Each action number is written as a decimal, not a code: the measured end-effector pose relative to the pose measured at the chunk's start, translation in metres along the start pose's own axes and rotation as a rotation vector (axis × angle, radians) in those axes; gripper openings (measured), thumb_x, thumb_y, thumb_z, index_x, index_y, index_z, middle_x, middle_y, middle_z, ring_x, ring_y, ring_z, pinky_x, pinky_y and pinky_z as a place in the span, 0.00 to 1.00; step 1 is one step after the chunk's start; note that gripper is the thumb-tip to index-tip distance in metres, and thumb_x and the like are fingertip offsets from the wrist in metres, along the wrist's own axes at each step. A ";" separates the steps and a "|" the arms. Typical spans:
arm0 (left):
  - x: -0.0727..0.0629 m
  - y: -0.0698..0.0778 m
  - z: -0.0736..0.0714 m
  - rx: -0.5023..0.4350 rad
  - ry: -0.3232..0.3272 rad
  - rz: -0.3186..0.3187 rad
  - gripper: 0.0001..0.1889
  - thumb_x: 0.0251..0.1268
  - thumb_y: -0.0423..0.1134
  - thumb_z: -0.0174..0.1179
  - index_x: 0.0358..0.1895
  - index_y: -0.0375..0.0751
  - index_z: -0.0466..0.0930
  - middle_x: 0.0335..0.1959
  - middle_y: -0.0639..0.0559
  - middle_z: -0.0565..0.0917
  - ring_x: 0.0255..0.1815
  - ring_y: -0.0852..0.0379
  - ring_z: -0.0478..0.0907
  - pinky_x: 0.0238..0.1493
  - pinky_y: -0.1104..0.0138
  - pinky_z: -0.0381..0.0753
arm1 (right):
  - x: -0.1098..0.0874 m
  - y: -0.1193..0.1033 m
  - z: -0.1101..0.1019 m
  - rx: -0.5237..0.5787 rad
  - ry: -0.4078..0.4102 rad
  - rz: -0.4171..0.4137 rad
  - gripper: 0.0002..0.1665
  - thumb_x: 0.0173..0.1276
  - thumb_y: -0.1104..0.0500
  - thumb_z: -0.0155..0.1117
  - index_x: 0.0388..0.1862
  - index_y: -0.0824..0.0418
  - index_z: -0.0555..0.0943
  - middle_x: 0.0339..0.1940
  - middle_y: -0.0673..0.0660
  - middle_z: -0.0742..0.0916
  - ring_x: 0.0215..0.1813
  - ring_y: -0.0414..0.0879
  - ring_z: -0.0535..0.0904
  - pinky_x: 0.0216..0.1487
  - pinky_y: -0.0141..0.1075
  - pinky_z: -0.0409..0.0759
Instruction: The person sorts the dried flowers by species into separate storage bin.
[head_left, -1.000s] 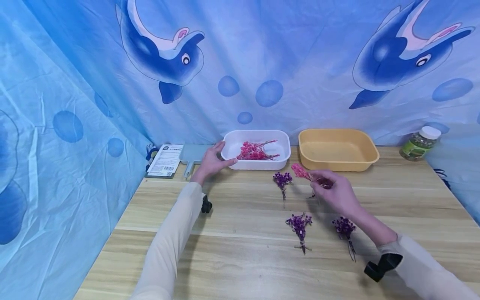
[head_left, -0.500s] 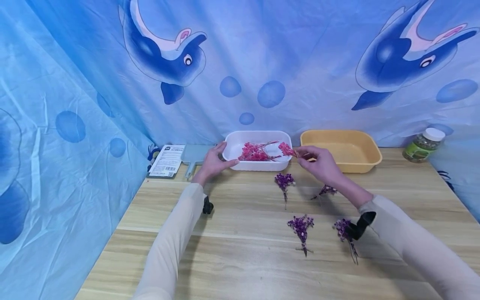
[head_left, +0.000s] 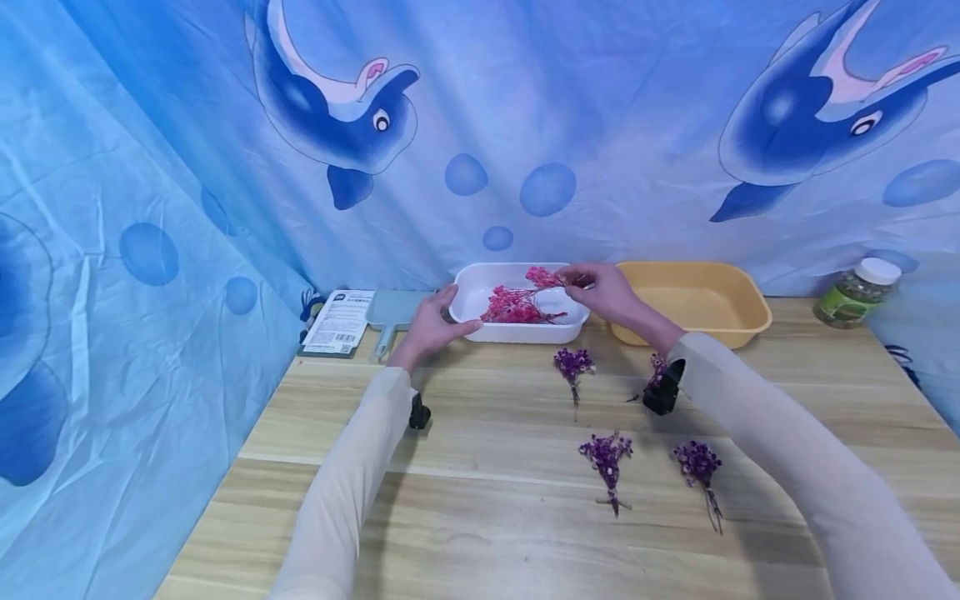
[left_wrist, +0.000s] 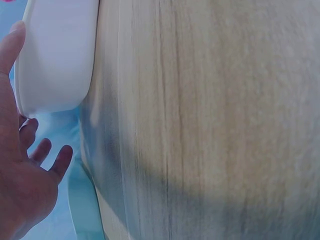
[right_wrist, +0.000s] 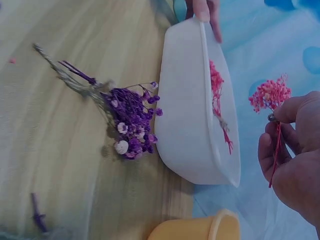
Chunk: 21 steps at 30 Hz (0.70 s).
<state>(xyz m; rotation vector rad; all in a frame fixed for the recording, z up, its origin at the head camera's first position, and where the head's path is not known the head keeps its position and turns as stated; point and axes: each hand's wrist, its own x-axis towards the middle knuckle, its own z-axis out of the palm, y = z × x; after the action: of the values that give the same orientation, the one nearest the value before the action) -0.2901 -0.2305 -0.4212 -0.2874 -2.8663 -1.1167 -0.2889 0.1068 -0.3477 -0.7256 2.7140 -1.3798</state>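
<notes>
Over the right half of the white plastic basin (head_left: 525, 333), my right hand (head_left: 603, 292) pinches a small bunch of pink dried flowers (right_wrist: 271, 94) by its stems, heads pointing left in the head view. Below it, more pink dried flowers (head_left: 517, 307) lie in the basin. My left hand (head_left: 433, 323) rests at the basin's left end, thumb on the front rim and fingers spread by the side. In the left wrist view, the thumb (left_wrist: 12, 47) touches the rim and several fingers stand apart from the wall.
Purple dried flower bunches (head_left: 606, 457) lie on the wooden table (head_left: 480, 517), one partly behind the right wrist camera. A yellow basin (head_left: 697, 292) stands right of the white one. A lidded jar (head_left: 857, 293), a pale blue dustpan-like item (head_left: 393, 310) and a printed packet (head_left: 340, 322) sit along the back.
My right hand has carried the pink bunch left and away from me, from above the table to over the white basin. The left hand stays at the basin's left end.
</notes>
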 end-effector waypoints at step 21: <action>-0.002 0.004 -0.002 0.022 -0.009 0.000 0.54 0.55 0.62 0.71 0.79 0.41 0.54 0.80 0.46 0.55 0.78 0.40 0.49 0.75 0.44 0.50 | 0.059 0.002 0.031 -0.033 -0.028 0.014 0.20 0.72 0.69 0.58 0.61 0.69 0.80 0.53 0.67 0.84 0.54 0.58 0.79 0.54 0.46 0.80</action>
<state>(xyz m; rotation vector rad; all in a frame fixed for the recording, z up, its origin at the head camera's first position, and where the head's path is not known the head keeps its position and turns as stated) -0.2876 -0.2294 -0.4177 -0.2913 -2.8847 -1.0854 -0.3362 0.0600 -0.3572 -0.7214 2.7211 -1.3151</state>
